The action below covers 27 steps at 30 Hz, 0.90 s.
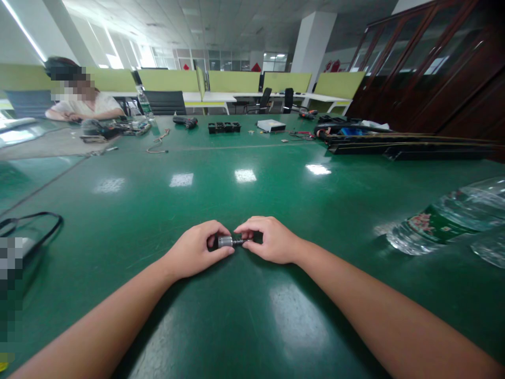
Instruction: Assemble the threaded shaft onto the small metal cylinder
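Between my hands, low over the green table or lying on it, is a small silver metal cylinder (225, 241) with a narrower, dark ridged shaft (238, 242) on its right side. I cannot make out its exact kind. My left hand (200, 248) curves around the silver end, thumb in front and fingers behind. At the ridged end, the thumb and fingertips of my right hand (273, 239) pinch together. The right tip of the piece is partly hidden by those fingers.
Clear plastic water bottles (442, 223) lie at the right. A black cable (43, 215) loops at the left. Across the green table (244, 200) are a black slotted block (224, 128), a silver box (270, 126) and long black rails (394, 145). Another person (94, 102) sits far left.
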Each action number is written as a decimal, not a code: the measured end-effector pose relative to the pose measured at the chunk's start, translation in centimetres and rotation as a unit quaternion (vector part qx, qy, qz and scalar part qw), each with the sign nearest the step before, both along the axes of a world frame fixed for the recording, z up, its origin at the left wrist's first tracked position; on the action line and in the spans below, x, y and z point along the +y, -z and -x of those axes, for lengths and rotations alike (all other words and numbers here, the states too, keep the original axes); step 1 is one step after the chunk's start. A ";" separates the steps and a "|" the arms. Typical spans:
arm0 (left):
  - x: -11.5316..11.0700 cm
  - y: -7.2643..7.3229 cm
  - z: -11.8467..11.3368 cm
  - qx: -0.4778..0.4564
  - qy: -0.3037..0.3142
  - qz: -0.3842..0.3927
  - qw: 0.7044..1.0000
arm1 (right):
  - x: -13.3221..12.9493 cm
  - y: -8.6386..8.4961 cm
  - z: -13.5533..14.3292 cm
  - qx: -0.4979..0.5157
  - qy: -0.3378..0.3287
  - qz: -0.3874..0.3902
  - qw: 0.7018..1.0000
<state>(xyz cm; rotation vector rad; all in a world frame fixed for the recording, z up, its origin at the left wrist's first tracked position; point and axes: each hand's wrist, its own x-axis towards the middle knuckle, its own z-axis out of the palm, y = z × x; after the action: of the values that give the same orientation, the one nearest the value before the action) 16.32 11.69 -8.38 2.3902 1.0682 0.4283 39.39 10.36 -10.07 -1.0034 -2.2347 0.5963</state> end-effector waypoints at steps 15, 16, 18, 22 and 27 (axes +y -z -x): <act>0.1 0.4 0.0 -0.008 0.007 -0.020 1.000 | -0.3 -0.5 0.3 -0.051 -0.007 -0.009 0.999; 0.1 0.4 0.0 -0.010 0.011 -0.021 1.000 | -0.3 -0.5 0.4 -0.053 -0.008 -0.010 0.998; 0.1 0.4 0.0 -0.012 0.015 -0.023 1.000 | -0.4 -0.4 0.5 -0.058 -0.011 -0.015 0.998; 0.1 0.3 -0.3 -0.014 0.011 -0.037 0.999 | -0.3 -0.3 0.5 -0.060 -0.016 -0.022 0.998; 0.1 0.1 -0.4 -0.010 0.009 -0.043 0.999 | -0.1 -0.2 0.4 -0.063 -0.016 -0.031 0.997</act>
<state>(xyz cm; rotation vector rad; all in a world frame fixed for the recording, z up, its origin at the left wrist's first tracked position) 16.70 11.75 -8.44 2.4638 1.0371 0.5017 38.98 10.22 -9.92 -1.0003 -2.3675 0.4862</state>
